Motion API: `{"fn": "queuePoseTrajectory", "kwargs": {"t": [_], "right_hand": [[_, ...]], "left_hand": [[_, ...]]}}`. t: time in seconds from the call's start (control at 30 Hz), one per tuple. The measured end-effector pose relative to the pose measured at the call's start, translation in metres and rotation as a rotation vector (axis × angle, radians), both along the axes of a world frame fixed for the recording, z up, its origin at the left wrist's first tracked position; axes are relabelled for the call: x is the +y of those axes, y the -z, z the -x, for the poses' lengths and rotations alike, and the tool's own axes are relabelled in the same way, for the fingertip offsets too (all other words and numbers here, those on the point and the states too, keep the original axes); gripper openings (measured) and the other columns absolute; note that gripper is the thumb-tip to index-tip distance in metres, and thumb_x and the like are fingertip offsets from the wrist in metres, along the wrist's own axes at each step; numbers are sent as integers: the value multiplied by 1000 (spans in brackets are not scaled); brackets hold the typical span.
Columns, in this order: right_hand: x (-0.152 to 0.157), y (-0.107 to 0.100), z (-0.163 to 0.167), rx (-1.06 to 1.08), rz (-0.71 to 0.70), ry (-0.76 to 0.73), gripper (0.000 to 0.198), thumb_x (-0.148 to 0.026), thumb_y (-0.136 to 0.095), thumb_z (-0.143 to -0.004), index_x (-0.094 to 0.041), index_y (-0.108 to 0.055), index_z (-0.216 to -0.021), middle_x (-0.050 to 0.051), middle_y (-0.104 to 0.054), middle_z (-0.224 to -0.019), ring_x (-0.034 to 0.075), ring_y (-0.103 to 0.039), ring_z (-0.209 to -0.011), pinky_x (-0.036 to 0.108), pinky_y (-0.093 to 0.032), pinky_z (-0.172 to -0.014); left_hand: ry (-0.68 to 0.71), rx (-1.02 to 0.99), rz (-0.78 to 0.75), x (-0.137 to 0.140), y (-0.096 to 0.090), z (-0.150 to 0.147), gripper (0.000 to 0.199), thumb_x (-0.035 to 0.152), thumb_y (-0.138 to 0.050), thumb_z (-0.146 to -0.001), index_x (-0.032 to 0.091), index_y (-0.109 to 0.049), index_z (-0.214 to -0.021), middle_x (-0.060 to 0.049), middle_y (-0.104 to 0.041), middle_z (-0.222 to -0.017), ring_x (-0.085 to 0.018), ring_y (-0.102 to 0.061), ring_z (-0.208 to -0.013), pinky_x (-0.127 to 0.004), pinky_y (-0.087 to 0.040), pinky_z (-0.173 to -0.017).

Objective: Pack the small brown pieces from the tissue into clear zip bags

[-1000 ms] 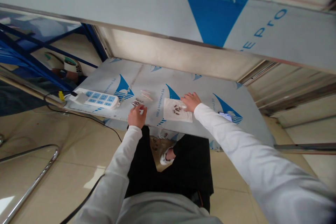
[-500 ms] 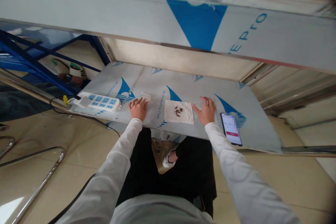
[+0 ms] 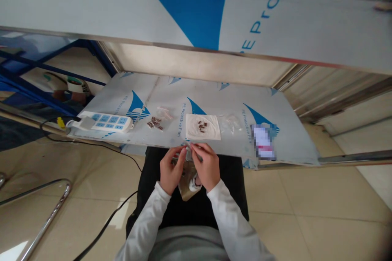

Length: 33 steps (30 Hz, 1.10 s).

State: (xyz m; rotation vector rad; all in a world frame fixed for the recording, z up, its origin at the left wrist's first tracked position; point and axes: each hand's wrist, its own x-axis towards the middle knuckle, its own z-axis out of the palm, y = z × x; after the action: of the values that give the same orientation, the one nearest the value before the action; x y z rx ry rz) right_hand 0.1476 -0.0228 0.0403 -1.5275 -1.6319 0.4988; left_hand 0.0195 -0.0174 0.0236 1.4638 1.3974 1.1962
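Observation:
My left hand (image 3: 172,167) and my right hand (image 3: 206,166) are close together just in front of the shelf's front edge. The fingers of both are pinched over something small and pale that I cannot make out. Beyond them, small brown pieces (image 3: 202,125) lie on a white square cloth or paper (image 3: 192,132). To the left is another cluster of brown pieces (image 3: 155,123), with small clear plastic bags (image 3: 164,112) behind it. More clear plastic bags (image 3: 230,123) are to the right of the white square.
A white power strip (image 3: 112,122) with a cable sits at the left of the film-covered shelf (image 3: 199,85). On the right lies a phone (image 3: 263,142). An upper shelf (image 3: 116,12) spans the view above. Metal chair legs (image 3: 50,208) stand at lower left.
Both hands have drawn back from the shelf and come together, their fingers now pinched. The brown cluster at left is uncovered. The view has shifted slightly.

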Motion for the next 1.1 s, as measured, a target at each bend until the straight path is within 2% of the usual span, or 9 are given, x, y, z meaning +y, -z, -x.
{"fn": "queuePoseTrajectory", "kwargs": {"t": [0.1,0.17,0.3,0.5,0.63,0.77,0.87,1.0,1.1], "right_hand": [[-17,-5,-6,-225,-1,-44,28,-17,-50,-91,-21,-71,-109,9,-68,-102,23,-61,-89,39,-52,-82],[-24,-8,-9,-227,18,-81,28,-17,-53,-89,-20,-69,-113,10,-67,-104,24,-60,-91,40,-52,-84],[-31,-9,-11,61,72,-141,26,-29,-62,-86,-18,-70,-109,10,-66,-103,23,-62,-97,36,-52,-88],[-29,-5,-22,557,329,-135,23,-37,-63,-85,-17,-75,-91,7,-72,-83,19,-68,-75,27,-53,-65],[-26,-7,-31,454,367,-224,23,-34,-60,-86,-16,-74,-79,5,-69,-69,17,-65,-64,26,-50,-60],[-29,-9,-25,8,213,-95,22,-23,-57,-85,-19,-68,-65,3,-63,-64,15,-59,-57,26,-45,-56],[-33,-7,-17,-158,121,51,19,-20,-55,-85,-21,-65,-69,4,-63,-67,17,-60,-58,27,-44,-56],[-38,-4,-22,-153,83,142,14,-22,-57,-84,-22,-63,-72,4,-63,-68,18,-60,-58,28,-45,-57],[-38,-6,-34,1,110,54,10,-29,-57,-87,-23,-65,-84,5,-68,-80,20,-65,-70,30,-50,-67]], "left_hand": [[23,-292,275,-1,-5,-7,31,41,-68,-76,15,-74,-91,-8,-76,-89,-20,-69,-79,-28,-53,-72],[12,-397,370,0,-6,-9,32,43,-74,-68,14,-74,-82,-8,-76,-81,-18,-69,-71,-26,-53,-66],[9,-471,453,-1,-7,-9,34,44,-80,-59,13,-74,-72,-6,-74,-68,-15,-65,-60,-23,-50,-56],[209,-484,506,1,-14,-1,34,44,-81,-59,13,-73,-72,-7,-74,-69,-16,-67,-62,-25,-52,-63],[314,-288,454,-1,-19,0,31,45,-72,-70,14,-72,-71,-6,-73,-67,-17,-66,-61,-25,-51,-61],[207,210,319,-6,-31,-8,19,35,-63,-77,18,-71,-71,-4,-73,-66,-17,-66,-60,-24,-46,-57],[147,440,288,-9,-43,-12,16,29,-60,-77,20,-70,-68,-4,-73,-66,-18,-67,-60,-26,-44,-58],[166,442,311,-12,-52,-7,20,32,-59,-78,20,-67,-65,-4,-71,-62,-17,-66,-57,-25,-44,-56],[206,337,258,-12,-55,-5,20,33,-56,-80,19,-64,-68,-2,-68,-62,-15,-63,-56,-23,-44,-56]]}}
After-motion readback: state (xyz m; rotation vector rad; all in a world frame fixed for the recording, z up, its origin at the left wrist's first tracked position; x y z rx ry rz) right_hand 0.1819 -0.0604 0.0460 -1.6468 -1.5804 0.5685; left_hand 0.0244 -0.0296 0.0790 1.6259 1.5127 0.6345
